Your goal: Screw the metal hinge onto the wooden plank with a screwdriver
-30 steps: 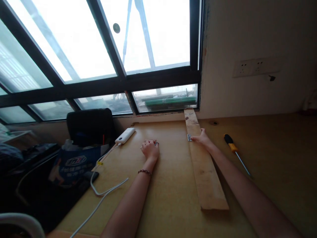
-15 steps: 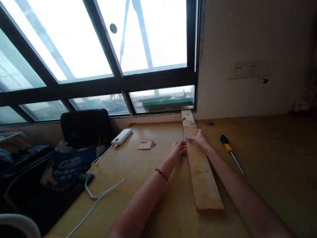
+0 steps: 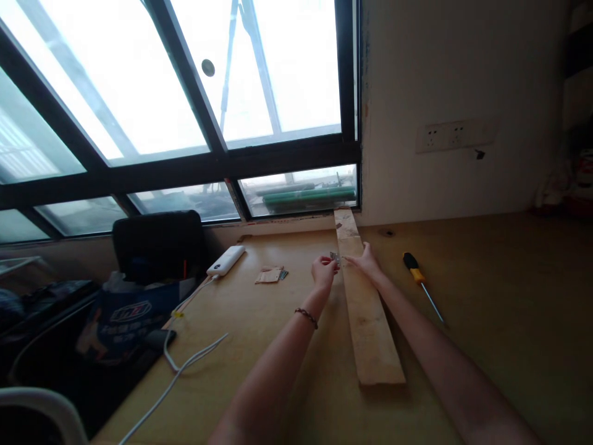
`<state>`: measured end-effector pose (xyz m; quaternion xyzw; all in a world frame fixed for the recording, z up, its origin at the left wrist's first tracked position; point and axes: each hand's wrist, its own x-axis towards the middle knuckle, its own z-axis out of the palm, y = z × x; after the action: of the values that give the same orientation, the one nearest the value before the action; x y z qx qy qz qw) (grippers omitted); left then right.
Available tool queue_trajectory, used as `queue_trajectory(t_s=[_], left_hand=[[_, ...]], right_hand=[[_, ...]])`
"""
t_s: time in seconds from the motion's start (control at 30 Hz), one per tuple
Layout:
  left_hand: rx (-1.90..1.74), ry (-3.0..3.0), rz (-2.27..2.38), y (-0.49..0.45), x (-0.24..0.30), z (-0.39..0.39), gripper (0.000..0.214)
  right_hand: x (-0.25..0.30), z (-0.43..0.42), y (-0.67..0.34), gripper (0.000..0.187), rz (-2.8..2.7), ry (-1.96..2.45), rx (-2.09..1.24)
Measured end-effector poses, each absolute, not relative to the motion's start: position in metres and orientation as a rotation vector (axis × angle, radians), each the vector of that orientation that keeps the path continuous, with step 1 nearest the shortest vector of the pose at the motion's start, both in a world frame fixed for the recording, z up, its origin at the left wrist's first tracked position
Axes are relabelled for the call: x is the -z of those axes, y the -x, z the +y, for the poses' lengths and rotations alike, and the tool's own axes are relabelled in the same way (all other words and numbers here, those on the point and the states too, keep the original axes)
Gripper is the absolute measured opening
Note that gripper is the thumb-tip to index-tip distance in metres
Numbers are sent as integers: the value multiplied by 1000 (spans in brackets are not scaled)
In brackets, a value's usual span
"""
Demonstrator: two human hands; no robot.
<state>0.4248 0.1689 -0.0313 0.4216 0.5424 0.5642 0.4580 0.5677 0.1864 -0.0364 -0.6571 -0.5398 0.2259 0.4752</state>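
Observation:
A long wooden board [image 3: 370, 327] lies on the wooden table, its far end toward the window. My left hand [image 3: 324, 271] is just left of the board, fingertips pinching a small silvery metal hinge [image 3: 335, 256]. The hinge is raised off the board at its left edge. My right hand [image 3: 367, 262] spans the board with the thumb across its top toward the hinge and the fingers at the right edge; some of those fingers are hidden. A screwdriver [image 3: 415, 270] with a black and yellow handle lies to the right. Several screws [image 3: 284, 275] lie beside a small piece of packaging [image 3: 269, 275] on the left.
A white power bank [image 3: 226, 261] with a white cable [image 3: 178, 377] sits near the table's left edge. Beyond that edge stand a black chair [image 3: 157, 244] and a blue bag [image 3: 132, 318]. The window and a wall with sockets [image 3: 456, 135] bound the table's far side.
My left hand has lifted the hinge off the board and tilted it, shifting slightly left. My right hand stays on the board. The whole view has shifted a little.

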Motion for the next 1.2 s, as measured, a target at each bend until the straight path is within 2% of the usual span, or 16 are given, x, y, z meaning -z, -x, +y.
queue_trajectory(t_s=[0.23,0.43,0.63,0.83,1.03,1.2], left_hand=[[-1539,-1340,1735,-303,35,170,34],[-1510,-1240,2136,-215,49,173,36],[-1407,-1395,2221,-207,57,180,28],[-1227,-1353,2417,-206,57,183,42],[-1113,-1436,2430,-207,55,180,27],[-1053,-1500,2482,-210,55,179,36]], right_hand=[[43,134,-608,60,-1325,1551,-292],[58,89,-624,45,-1301,1496,-182],[66,83,-614,42,-1370,1496,-230],[70,82,-615,42,-1396,1523,-246],[66,77,-611,42,-1409,1541,-279],[69,77,-610,41,-1412,1546,-293]])
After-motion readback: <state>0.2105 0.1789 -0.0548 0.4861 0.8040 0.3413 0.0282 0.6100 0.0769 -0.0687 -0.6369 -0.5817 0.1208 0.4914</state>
